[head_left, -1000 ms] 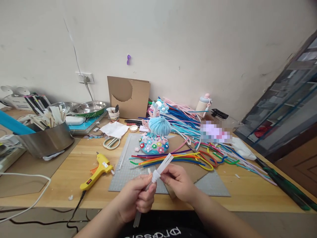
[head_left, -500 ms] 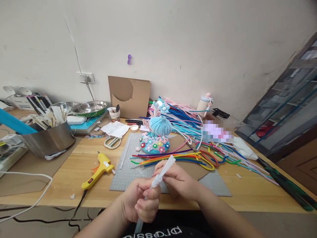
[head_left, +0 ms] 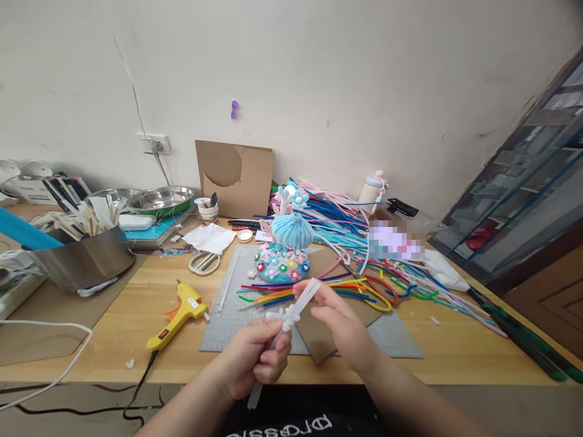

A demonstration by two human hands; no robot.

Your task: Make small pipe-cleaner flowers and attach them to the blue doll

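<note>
My left hand [head_left: 259, 358] is closed around a bundle of translucent white glue sticks [head_left: 306, 298], tilted up to the right. Wound about the bundle just above my left thumb is a white pipe cleaner [head_left: 288, 317], one end sticking out leftward. My right hand [head_left: 339, 328] is open beside the upper end, thumb and fingers apart, fingertips partly behind the sticks; whether they touch is unclear. Beyond my hands stands a light-blue pipe-cleaner ornament [head_left: 292, 230] with small flowers round its base. Several coloured pipe cleaners [head_left: 273, 294] lie between it and my hands.
A yellow glue gun [head_left: 182, 312] lies left on the table. Under the work are a grey cutting mat [head_left: 223, 331] and cardboard [head_left: 319, 343]. Scissors [head_left: 204, 263] lie behind the gun; a metal pot [head_left: 86, 261] of sticks stands far left. Pipe cleaners [head_left: 337, 209] pile up behind.
My right hand has moved off the wound part and opened, its thumb now apart from the fingers. One pipe-cleaner end now shows sticking out leftward. My left hand keeps its grip.
</note>
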